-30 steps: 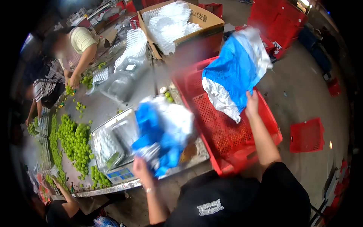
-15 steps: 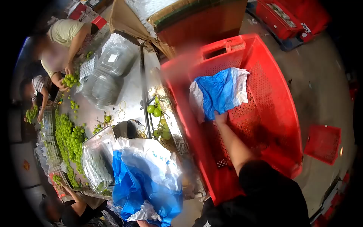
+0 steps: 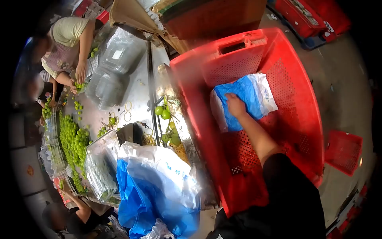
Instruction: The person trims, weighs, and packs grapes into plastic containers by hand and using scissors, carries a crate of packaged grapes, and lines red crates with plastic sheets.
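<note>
Grey concrete floor [image 3: 342,91] and a cluttered worktop surround the scene, under bright light. Nearest, a black sleeve [image 3: 292,191] leads to the right hand [image 3: 236,105], which is laid palm down, fingers loosely extended and not clenched, on a blue-and-white crinkled plastic sheet [image 3: 248,91]. That sheet lies inside a large red perforated plastic crate [image 3: 312,131], toward its far end. A second blue-and-white crinkled plastic sheet [image 3: 159,187] spreads in front of the worker, left of the crate and overlapping the table's near edge (faint blue print shows on its white part). The left hand is out of sight, so its state cannot be told.

Beyond the second sheet, a shallow metal tray [image 3: 106,143] holds clear plastic packaging [image 3: 99,171] on the grey table [image 3: 137,95]. Rubber bands [image 3: 149,139] and a few round green fruits [image 3: 162,112] sit near the crate. Further across, loose green grapes [image 3: 71,135] form a heap beside white slatted baskets [image 3: 52,131], and clear plastic containers [image 3: 113,59] stand in stacks. A person in a pale yellow top [image 3: 71,32] leans over the far side, fingers at some grapes. A brown cardboard box [image 3: 215,20] stands beyond the crate; further red plastic bins [image 3: 298,18] are at the upper right.
</note>
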`<state>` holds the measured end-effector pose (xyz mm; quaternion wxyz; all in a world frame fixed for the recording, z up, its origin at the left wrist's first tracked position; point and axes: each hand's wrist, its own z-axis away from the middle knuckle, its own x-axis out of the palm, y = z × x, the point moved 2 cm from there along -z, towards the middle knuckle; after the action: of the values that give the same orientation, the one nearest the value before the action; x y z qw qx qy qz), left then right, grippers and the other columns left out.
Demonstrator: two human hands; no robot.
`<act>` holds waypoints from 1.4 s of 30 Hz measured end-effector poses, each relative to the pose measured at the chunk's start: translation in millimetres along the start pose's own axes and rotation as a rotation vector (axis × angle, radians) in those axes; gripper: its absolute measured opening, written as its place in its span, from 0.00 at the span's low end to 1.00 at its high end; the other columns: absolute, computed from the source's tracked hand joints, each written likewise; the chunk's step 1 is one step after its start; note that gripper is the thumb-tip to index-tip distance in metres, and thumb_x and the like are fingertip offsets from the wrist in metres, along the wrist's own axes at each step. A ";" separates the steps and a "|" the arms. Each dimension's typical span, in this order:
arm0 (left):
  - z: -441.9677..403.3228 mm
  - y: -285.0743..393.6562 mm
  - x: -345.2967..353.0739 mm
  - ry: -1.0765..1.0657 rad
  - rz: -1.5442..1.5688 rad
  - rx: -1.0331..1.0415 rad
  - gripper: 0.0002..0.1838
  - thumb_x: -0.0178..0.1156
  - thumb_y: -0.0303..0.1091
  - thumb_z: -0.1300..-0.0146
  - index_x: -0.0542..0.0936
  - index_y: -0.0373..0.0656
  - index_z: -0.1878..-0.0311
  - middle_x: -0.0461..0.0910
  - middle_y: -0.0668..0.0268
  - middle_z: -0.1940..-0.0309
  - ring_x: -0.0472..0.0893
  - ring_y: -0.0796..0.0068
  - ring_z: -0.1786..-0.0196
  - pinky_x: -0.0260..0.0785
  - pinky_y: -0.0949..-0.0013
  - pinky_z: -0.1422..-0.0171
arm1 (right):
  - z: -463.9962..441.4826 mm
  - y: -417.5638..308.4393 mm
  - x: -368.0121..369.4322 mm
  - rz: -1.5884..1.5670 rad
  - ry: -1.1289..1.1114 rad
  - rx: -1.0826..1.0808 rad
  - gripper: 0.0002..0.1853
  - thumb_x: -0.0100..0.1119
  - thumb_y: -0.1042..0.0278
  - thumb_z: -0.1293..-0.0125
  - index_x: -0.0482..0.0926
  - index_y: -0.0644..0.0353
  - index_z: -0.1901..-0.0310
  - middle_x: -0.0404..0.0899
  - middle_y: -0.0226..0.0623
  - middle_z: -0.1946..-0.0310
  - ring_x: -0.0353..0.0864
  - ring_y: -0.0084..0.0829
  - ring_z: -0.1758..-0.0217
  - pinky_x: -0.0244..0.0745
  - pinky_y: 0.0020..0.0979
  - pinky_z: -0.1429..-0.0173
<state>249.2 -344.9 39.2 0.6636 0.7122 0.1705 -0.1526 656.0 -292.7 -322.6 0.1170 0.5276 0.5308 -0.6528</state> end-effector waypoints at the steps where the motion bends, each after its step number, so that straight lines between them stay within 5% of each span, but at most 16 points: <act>1: 5.3 -7.6 -3.8 -0.010 -0.020 0.059 0.14 0.51 0.27 0.45 0.68 0.32 0.55 0.72 0.55 0.62 0.71 0.64 0.63 0.62 0.64 0.56 | -12.1 5.2 -12.7 0.037 -0.033 0.192 0.24 0.54 0.69 0.48 0.66 0.53 0.46 0.69 0.47 0.51 0.71 0.45 0.52 0.69 0.42 0.55; 5: 22.0 -32.2 -18.7 -0.079 -0.132 0.313 0.18 0.51 0.26 0.45 0.66 0.32 0.50 0.72 0.51 0.57 0.74 0.58 0.56 0.66 0.59 0.48 | -47.7 41.8 -23.4 0.001 -0.158 0.597 0.21 0.53 0.71 0.48 0.67 0.52 0.49 0.73 0.50 0.58 0.75 0.48 0.59 0.69 0.43 0.57; 8: 11.8 -18.4 -0.3 -0.170 -0.339 0.366 0.20 0.53 0.30 0.44 0.63 0.33 0.49 0.73 0.51 0.59 0.74 0.59 0.59 0.67 0.58 0.51 | -38.8 45.7 -27.4 0.022 -0.235 0.503 0.19 0.54 0.71 0.49 0.68 0.55 0.53 0.75 0.50 0.63 0.75 0.48 0.60 0.70 0.43 0.58; 10: 7.8 -16.7 2.5 -0.185 -0.340 0.386 0.20 0.54 0.35 0.43 0.63 0.34 0.51 0.73 0.51 0.60 0.74 0.59 0.61 0.68 0.59 0.54 | -19.2 35.0 -31.7 0.032 -0.127 0.459 0.16 0.53 0.74 0.49 0.68 0.57 0.56 0.74 0.49 0.62 0.74 0.47 0.60 0.69 0.41 0.57; 12: 6.4 -12.3 10.9 -0.204 -0.335 0.402 0.20 0.54 0.39 0.41 0.64 0.35 0.52 0.73 0.50 0.61 0.74 0.60 0.62 0.69 0.60 0.57 | -7.2 18.0 -43.9 -0.178 0.400 0.242 0.14 0.50 0.77 0.49 0.68 0.59 0.58 0.74 0.47 0.63 0.74 0.47 0.60 0.69 0.40 0.56; 17: 0.5 5.7 32.4 0.299 0.313 -0.324 0.08 0.47 0.25 0.50 0.72 0.29 0.70 0.72 0.62 0.77 0.66 0.78 0.79 0.55 0.78 0.77 | -46.5 -18.4 -54.3 -0.242 0.461 0.122 0.20 0.56 0.76 0.50 0.66 0.61 0.53 0.70 0.47 0.60 0.69 0.48 0.53 0.65 0.38 0.51; 19: 2.6 1.9 22.8 0.407 0.441 -0.470 0.08 0.46 0.22 0.52 0.74 0.28 0.73 0.72 0.64 0.80 0.64 0.82 0.83 0.52 0.81 0.81 | -48.3 -20.4 -49.7 -0.306 0.365 0.257 0.25 0.58 0.73 0.49 0.63 0.55 0.48 0.65 0.49 0.50 0.68 0.51 0.50 0.69 0.42 0.52; 21: -0.1 -4.8 6.3 -0.068 -0.245 -0.304 0.09 0.44 0.20 0.55 0.73 0.26 0.73 0.74 0.59 0.77 0.66 0.80 0.82 0.53 0.81 0.82 | -31.1 -25.3 -50.3 -0.356 0.306 0.130 0.26 0.59 0.73 0.49 0.62 0.53 0.47 0.62 0.49 0.47 0.66 0.52 0.48 0.68 0.42 0.51; 25: -0.4 -2.0 14.3 -0.128 -0.163 -0.144 0.10 0.44 0.20 0.55 0.73 0.25 0.71 0.74 0.55 0.75 0.67 0.78 0.81 0.54 0.81 0.83 | -4.7 -17.5 -37.3 -0.313 0.169 -0.023 0.25 0.58 0.72 0.48 0.64 0.50 0.47 0.56 0.48 0.42 0.62 0.51 0.43 0.67 0.41 0.46; 27: 9.4 -8.7 18.0 0.284 0.534 -0.375 0.14 0.45 0.21 0.55 0.73 0.24 0.65 0.74 0.54 0.72 0.68 0.78 0.81 0.56 0.81 0.82 | -9.5 -16.7 -27.3 -0.164 0.063 -0.086 0.24 0.57 0.66 0.49 0.68 0.49 0.47 0.57 0.46 0.43 0.56 0.48 0.39 0.58 0.43 0.39; 32: 1.6 -8.4 29.2 0.124 0.170 -0.249 0.13 0.48 0.21 0.54 0.73 0.28 0.63 0.74 0.56 0.69 0.70 0.77 0.74 0.59 0.78 0.75 | -26.3 -3.5 0.6 0.177 -0.256 0.171 0.28 0.59 0.58 0.53 0.67 0.50 0.47 0.55 0.44 0.41 0.47 0.48 0.36 0.41 0.51 0.35; 36: -6.0 -21.2 31.9 0.007 0.139 -0.178 0.12 0.51 0.22 0.53 0.72 0.31 0.62 0.73 0.57 0.66 0.71 0.75 0.69 0.62 0.75 0.68 | -17.5 -12.5 -33.1 -0.158 0.088 -0.011 0.22 0.60 0.59 0.51 0.72 0.59 0.53 0.70 0.46 0.53 0.66 0.45 0.45 0.59 0.39 0.40; 37: -9.1 -26.5 35.0 -0.013 0.140 -0.168 0.12 0.52 0.22 0.53 0.72 0.32 0.61 0.73 0.58 0.65 0.71 0.75 0.68 0.63 0.74 0.67 | -8.2 -49.3 -77.2 -0.582 0.110 0.036 0.18 0.58 0.61 0.47 0.75 0.63 0.58 0.75 0.43 0.59 0.72 0.40 0.51 0.65 0.30 0.46; 39: -13.8 -35.2 39.8 -0.066 0.152 -0.154 0.13 0.53 0.22 0.53 0.72 0.34 0.61 0.73 0.58 0.64 0.72 0.74 0.66 0.64 0.73 0.64 | 22.2 -115.6 -153.0 -1.423 -0.290 0.290 0.27 0.46 0.47 0.39 0.67 0.62 0.48 0.72 0.39 0.52 0.70 0.33 0.48 0.63 0.31 0.44; 40: -18.0 -40.1 44.9 -0.105 0.160 -0.149 0.13 0.54 0.22 0.52 0.72 0.34 0.60 0.73 0.59 0.63 0.72 0.74 0.64 0.65 0.72 0.62 | 35.6 -144.7 -178.0 -1.719 -0.397 0.159 0.35 0.42 0.39 0.41 0.61 0.63 0.43 0.69 0.39 0.48 0.68 0.32 0.46 0.61 0.33 0.42; 42: -25.6 -42.9 51.7 -0.198 0.173 -0.133 0.13 0.55 0.22 0.52 0.72 0.36 0.60 0.73 0.59 0.61 0.73 0.73 0.62 0.66 0.71 0.59 | 62.7 -178.9 -202.5 -1.757 -0.498 0.184 0.30 0.55 0.52 0.43 0.64 0.66 0.46 0.70 0.38 0.49 0.69 0.26 0.48 0.63 0.29 0.45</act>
<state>276.1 -314.7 -20.2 0.7336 0.6602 0.0522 -0.1526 577.2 -353.1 -63.5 -0.3530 -0.2143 0.6465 -0.6415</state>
